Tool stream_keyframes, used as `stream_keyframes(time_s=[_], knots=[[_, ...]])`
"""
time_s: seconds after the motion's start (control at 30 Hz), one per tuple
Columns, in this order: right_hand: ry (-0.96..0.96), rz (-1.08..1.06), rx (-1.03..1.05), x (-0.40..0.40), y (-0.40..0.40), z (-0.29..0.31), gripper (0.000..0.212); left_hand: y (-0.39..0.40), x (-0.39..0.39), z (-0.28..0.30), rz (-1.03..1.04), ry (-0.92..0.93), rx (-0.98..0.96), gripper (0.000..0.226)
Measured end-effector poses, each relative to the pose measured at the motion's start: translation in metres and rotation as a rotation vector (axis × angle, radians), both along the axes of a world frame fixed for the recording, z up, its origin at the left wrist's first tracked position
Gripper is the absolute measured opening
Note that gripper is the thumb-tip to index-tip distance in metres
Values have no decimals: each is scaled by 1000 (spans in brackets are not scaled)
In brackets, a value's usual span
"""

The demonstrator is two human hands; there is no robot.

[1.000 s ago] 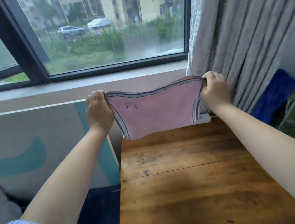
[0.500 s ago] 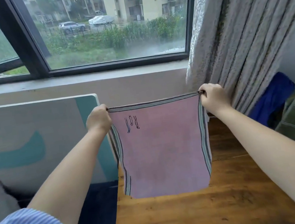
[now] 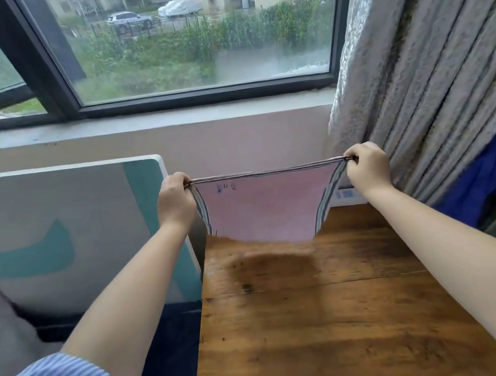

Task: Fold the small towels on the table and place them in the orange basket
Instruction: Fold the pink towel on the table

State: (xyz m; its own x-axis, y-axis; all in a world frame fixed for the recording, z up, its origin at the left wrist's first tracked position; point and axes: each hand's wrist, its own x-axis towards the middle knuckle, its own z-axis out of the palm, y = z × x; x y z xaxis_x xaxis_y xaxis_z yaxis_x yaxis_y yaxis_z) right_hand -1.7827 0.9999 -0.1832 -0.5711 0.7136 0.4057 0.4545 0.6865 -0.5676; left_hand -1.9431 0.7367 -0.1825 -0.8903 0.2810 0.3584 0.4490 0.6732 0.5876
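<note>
Table [image 3: 322, 320]: bare wood nearest; a shadow lies under the cloth.
Left hand [image 3: 175, 199]: fingers curled, pinching the left top corner.
Right hand [image 3: 365, 168]: likewise pinching the right corner.
Towel [image 3: 262, 211]: pink, stretched taut above the table's far end, probably to square it for folding.
Basket: not in view.

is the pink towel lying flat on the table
No, the towel hangs in the air, its top corners pinched by the left hand and right hand, above the far end of the table.
</note>
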Motion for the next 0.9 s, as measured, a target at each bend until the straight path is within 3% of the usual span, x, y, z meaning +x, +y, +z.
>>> stream_keyframes(time_s=[0.13,0.27,0.4,0.57,0.67,0.73,0.9], knots=[[-122,156,43,23,-7,-45,20,-23,5,-42,-59,-92,-337,25],[-432,318,76,61,-25,-107,16,-45,34,-86,-232,-118,-857,19],[-684,457,90,106,-43,-166,10,-58,73,-135,-444,-147,-1176,23],[-977,549,107,155,-65,-207,22,-70,111,-186,-665,-271,-1388,24],[-968,570,141,176,-77,-222,42,-79,129,-206,-773,-326,-1482,25],[-914,585,230,187,-90,-230,44,-85,141,-215,-779,-342,-1515,27],[-949,542,207,207,-112,-247,41,-103,163,-235,-808,-358,-1522,29]])
